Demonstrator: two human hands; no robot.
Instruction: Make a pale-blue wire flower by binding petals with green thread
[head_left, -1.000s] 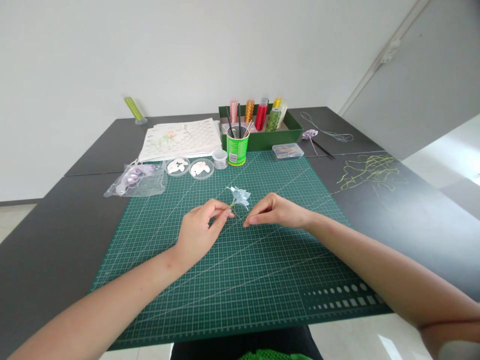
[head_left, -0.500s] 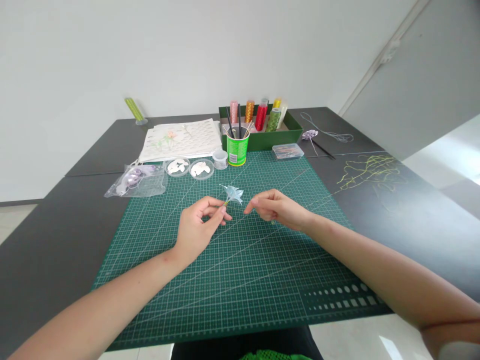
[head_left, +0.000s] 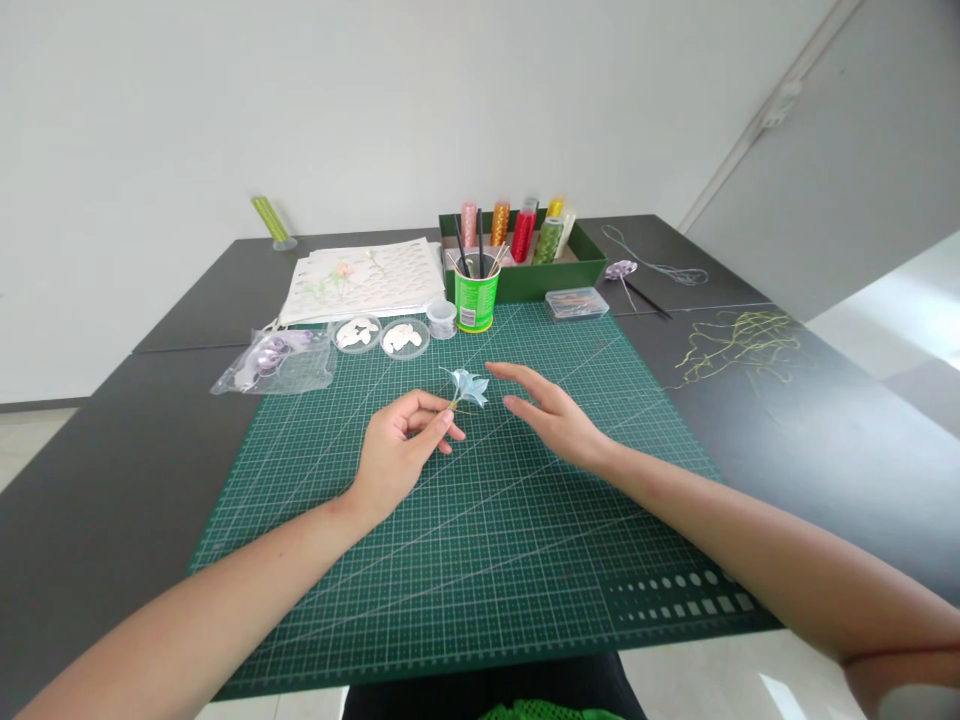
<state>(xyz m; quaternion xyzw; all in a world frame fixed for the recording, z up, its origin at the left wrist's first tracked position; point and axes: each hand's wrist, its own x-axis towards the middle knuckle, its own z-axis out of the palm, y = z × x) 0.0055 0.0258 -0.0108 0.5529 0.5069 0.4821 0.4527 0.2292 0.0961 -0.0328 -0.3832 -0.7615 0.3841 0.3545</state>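
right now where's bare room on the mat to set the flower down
The near half of the mat, below both hands, is bare, as is its right side toward the yellow threads. The far edge is crowded: bag, dishes, green cup, clear case. The left hand pinches the flower.

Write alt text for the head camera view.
A person's left hand pinches the stem of a small pale blue flower above a green cutting mat, while the open right hand hovers beside it.
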